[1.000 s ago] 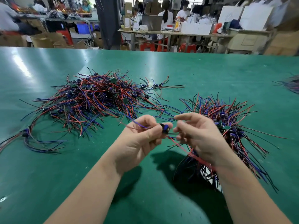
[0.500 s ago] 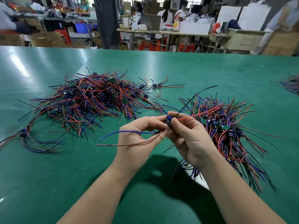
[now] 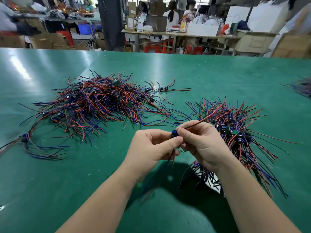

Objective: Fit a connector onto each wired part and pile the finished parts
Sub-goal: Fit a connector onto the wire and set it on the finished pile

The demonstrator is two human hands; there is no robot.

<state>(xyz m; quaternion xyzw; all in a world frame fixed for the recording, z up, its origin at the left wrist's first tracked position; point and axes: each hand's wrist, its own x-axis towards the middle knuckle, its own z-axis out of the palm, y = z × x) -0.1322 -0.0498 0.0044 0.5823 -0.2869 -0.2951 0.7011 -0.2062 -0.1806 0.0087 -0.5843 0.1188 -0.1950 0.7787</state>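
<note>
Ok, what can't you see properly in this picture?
All in the head view:
The blue part: mostly hidden by the fingertips of the left hand and right hand pinching it; whether a connector is on, I cannot tell.
The white thing: covered by the right pile and the right forearm.
The far wire heap: cut off by the right edge.
The dangling wires below the left hand: blurred.

The desk (image 3: pixel 218 78) is showing plain glossy green. Both the left pile (image 3: pixel 101 105) and the right pile (image 3: pixel 235 118) are mixing red, blue and black wires, with small green boards (image 3: pixel 129 103) dotting them. The connector (image 3: pixel 174 132) is showing blue, its wire (image 3: pixel 207 117) running red and black.
</note>
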